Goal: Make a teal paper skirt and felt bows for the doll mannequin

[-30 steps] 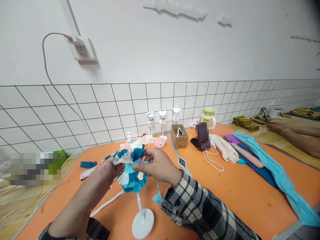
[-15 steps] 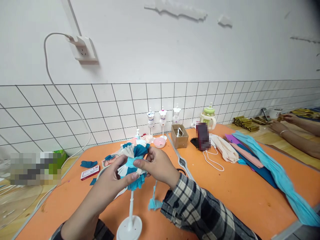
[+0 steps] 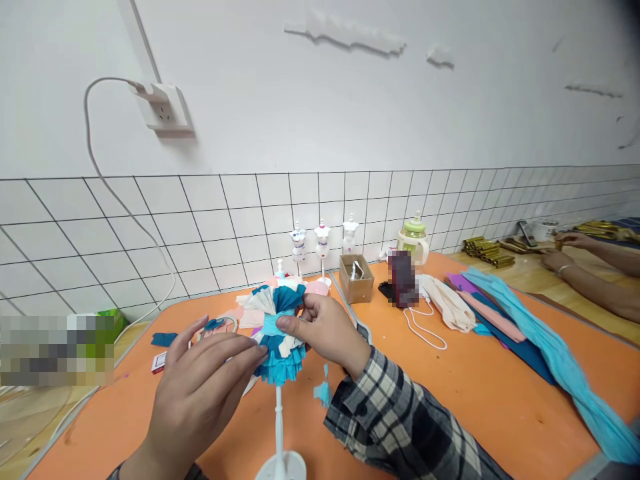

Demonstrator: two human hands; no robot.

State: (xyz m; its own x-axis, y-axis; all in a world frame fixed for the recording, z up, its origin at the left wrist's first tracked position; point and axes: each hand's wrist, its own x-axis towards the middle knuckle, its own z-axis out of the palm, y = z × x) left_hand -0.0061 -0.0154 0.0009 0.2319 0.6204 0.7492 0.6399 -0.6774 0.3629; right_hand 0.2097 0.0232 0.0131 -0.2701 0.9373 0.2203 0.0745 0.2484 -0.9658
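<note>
A small crepe-paper dress (image 3: 280,363) in teal, light blue and white, with pleats at the top and a ruffled skirt, sits on a miniature mannequin stand (image 3: 279,417) with a white pole and round base. My right hand (image 3: 327,330) pinches the dress at the right side of its light blue waist, thumb in front and fingers partly hidden behind. On the left, my left hand (image 3: 205,387) has its fingers stretched out, their tips at the skirt's left edge. A scrap of light blue crepe paper (image 3: 323,393) lies right of the stand.
Behind stand several small white mannequins (image 3: 323,240), a cardboard box (image 3: 357,280), a green-lidded bottle (image 3: 414,240) and a blurred phone (image 3: 403,280). Crepe-paper strips (image 3: 530,333) lie along the right of the orange table (image 3: 425,413). Another person's hands (image 3: 560,257) are at the far right.
My left hand has let go of the dress's left side and spread its fingers, back of the hand now showing. The stand has shifted slightly right; my right hand still pinches the waist.
</note>
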